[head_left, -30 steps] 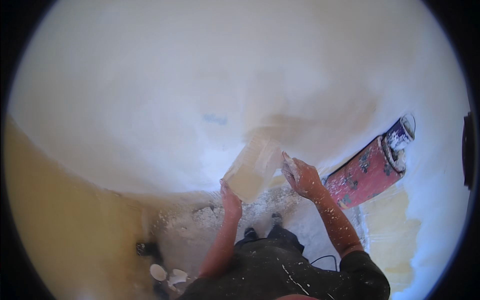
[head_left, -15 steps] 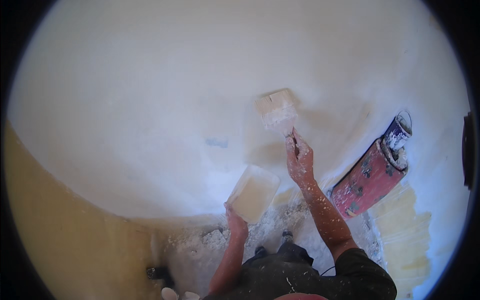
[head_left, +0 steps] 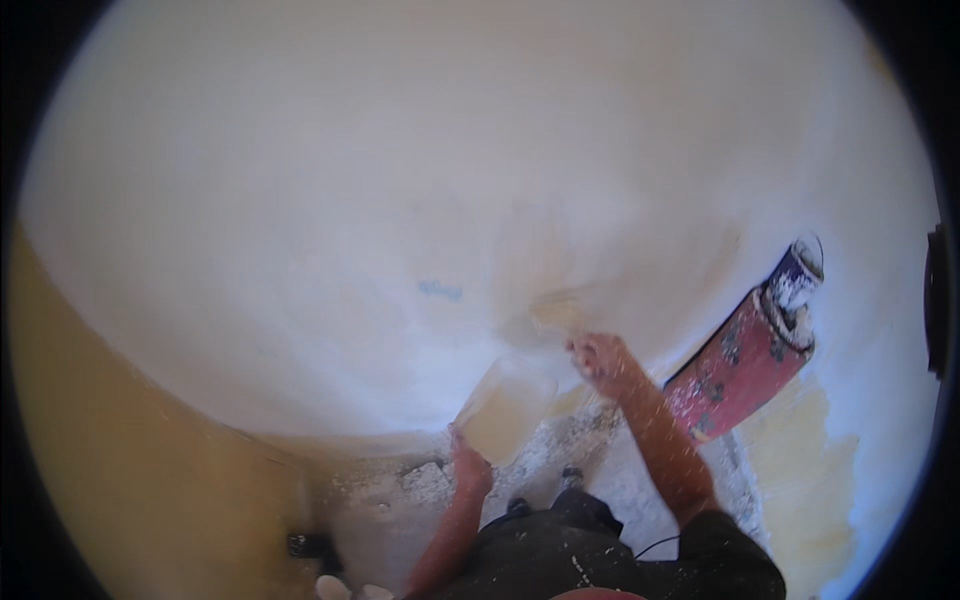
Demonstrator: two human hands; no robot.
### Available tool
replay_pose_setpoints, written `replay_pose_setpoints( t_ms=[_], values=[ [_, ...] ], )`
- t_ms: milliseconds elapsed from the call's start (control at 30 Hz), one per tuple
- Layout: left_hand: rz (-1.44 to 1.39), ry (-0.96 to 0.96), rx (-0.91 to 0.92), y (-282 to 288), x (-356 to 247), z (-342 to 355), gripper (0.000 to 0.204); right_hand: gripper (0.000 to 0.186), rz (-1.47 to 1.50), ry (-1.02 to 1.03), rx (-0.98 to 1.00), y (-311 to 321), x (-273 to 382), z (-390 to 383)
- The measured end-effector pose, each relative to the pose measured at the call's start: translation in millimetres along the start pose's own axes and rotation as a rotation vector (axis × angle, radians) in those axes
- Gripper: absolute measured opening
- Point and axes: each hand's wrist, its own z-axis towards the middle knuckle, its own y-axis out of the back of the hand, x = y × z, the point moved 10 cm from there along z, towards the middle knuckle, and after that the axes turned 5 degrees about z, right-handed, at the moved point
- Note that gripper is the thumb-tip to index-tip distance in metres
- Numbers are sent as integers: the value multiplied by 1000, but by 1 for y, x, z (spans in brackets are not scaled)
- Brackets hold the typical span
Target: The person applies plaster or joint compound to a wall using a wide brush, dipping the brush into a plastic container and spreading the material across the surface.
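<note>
My right hand is closed round the handle of a wide, flat paintbrush, blurred by motion, its bristles at the wall's surface. The wall is coated whitish, with a damp, darker patch around the brush. Lower and to the left, my left hand grips the edge of a pale rectangular tub tilted toward me, with cream-coloured liquid inside. White specks cover my right forearm.
At the right stands a red patterned container with a dark, paint-smeared can on top. Uncoated yellow wall shows at lower left. White rubble lies on the floor along the wall's foot, near my shoes. A small black object is at lower left.
My right hand has drawn the paintbrush down the wall, leaving a damp streak above it. My left hand keeps the tub in nearly the same place, slightly lower.
</note>
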Motion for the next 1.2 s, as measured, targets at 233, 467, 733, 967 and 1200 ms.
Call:
replay_pose_setpoints(
  t_ms=[233,467,733,967,1200],
  values=[
    [-28,55,2,1,2,2,55,13,678,-229,-1,-44,127,46],
    [-61,47,12,-4,-3,4,56,30,399,158,41,-79,219,7],
    [441,-198,23,21,4,11,52,49,336,51,-155,-18,95,51],
    [-51,45,-49,13,6,3,50,26,542,-150,-180,23,-72,28],
    [14,5,-18,31,20,7,51,19,514,-348,-331,43,-157,-15]
  ],
)
